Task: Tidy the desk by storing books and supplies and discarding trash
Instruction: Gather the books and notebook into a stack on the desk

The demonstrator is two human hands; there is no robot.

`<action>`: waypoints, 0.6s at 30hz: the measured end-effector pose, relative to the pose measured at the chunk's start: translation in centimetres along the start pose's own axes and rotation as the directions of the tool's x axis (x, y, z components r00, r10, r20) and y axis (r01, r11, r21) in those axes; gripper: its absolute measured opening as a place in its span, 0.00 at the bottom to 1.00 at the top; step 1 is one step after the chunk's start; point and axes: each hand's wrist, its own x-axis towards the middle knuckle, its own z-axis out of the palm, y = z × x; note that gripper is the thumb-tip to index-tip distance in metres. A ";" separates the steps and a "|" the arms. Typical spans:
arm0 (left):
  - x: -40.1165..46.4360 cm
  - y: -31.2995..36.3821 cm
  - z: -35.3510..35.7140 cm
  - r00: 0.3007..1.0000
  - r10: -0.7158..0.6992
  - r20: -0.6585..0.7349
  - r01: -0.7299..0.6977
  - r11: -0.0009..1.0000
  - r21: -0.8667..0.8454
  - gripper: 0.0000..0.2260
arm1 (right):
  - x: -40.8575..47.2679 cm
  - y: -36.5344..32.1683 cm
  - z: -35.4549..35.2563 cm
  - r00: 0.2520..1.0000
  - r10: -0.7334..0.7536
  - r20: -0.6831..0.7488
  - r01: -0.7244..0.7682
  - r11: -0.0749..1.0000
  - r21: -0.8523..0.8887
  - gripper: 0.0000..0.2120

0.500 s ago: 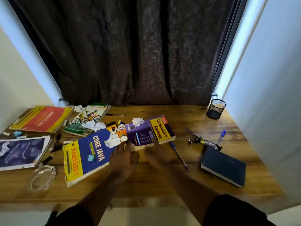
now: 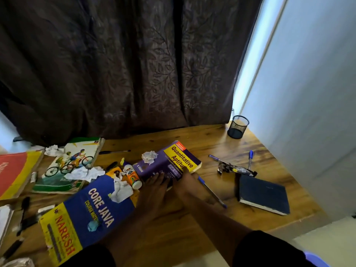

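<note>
A: How far along can the tidying be judged to be?

B: Barely begun, it would seem. The purple book [image 2: 169, 164] is lying on the tabletop [image 2: 192, 224], near its middle, and is being reached by both hands. The left hand [image 2: 154, 186] is laid flat on its near edge with fingers straight. The right hand [image 2: 185, 183] is set against its near right corner; whether that grip is curled under the book cannot be told.

A: And what is left?

B: Nearly everything. No book is seen stored, and the mesh pen cup [image 2: 238, 127] at the far right corner appears to hold nothing.

A: What can be counted?

B: Five whole books: the purple one, the blue Java book [image 2: 84, 218], the cycling book [image 2: 71, 166], the red-and-yellow book [image 2: 15, 172] and the dark notebook [image 2: 263, 193]; part of another is cut off at the left edge. Four crumpled papers, one of them [image 2: 149, 157] resting on the purple book. One glue bottle [image 2: 132, 177], one foil wrapper [image 2: 237, 169], and three blue pens plus a black one. The dark items at the left are too blurred to be counted.
</note>
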 end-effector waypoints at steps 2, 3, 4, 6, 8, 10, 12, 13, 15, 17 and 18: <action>0.5 0.7 0.2 0.999 0.003 -0.032 -0.003 1.000 -0.027 0.26 | 0.9 0.0 -0.4 1.000 -0.014 -0.001 0.014 1.000 0.000 0.27; 0.8 1.0 0.3 1.000 -0.014 -0.026 0.013 1.000 -0.029 0.25 | 1.4 -0.1 -0.6 1.000 -0.021 0.009 0.021 1.000 0.010 0.29; 1.2 1.3 0.4 0.999 -0.026 -0.031 0.025 0.999 -0.031 0.24 | 2.0 -0.2 -0.8 0.999 -0.032 0.019 0.031 0.999 0.012 0.30; 2.4 1.9 0.7 0.998 -0.037 -0.046 0.035 0.999 -0.041 0.25 | 3.4 -0.2 -1.0 0.999 -0.046 0.030 0.046 0.999 -0.012 0.30; 3.3 2.7 0.6 0.997 -0.048 -0.066 0.045 0.998 -0.045 0.27 | 4.8 -0.1 -1.4 0.997 -0.059 0.043 0.061 0.998 -0.030 0.30; 4.4 3.7 0.6 0.996 -0.056 -0.074 0.051 0.997 -0.065 0.27 | 6.1 -0.1 -2.1 0.994 -0.069 0.079 0.071 0.997 -0.022 0.32; 5.5 4.5 0.8 0.992 -0.094 -0.085 0.086 0.992 -0.094 0.26 | 7.6 -0.3 -2.9 0.990 -0.076 0.116 0.077 0.997 -0.003 0.32; 5.9 4.9 1.0 0.991 -0.107 -0.081 0.098 0.989 -0.111 0.26 | 8.3 -0.3 -3.2 0.989 -0.080 0.125 0.080 0.997 0.002 0.32; 7.0 5.7 1.2 0.987 -0.141 -0.073 0.129 0.980 -0.149 0.26 | 10.0 -0.3 -3.7 0.986 -0.095 0.136 0.095 0.995 0.004 0.31; 8.0 6.5 1.1 0.980 -0.180 -0.083 0.163 0.971 -0.175 0.27 | 11.5 -0.5 -4.0 0.979 -0.130 0.158 0.130 0.991 0.010 0.28; 8.3 6.8 0.9 0.978 -0.188 -0.093 0.169 0.968 -0.184 0.27 | 12.2 -0.6 -4.2 0.974 -0.150 0.170 0.152 0.988 0.003 0.28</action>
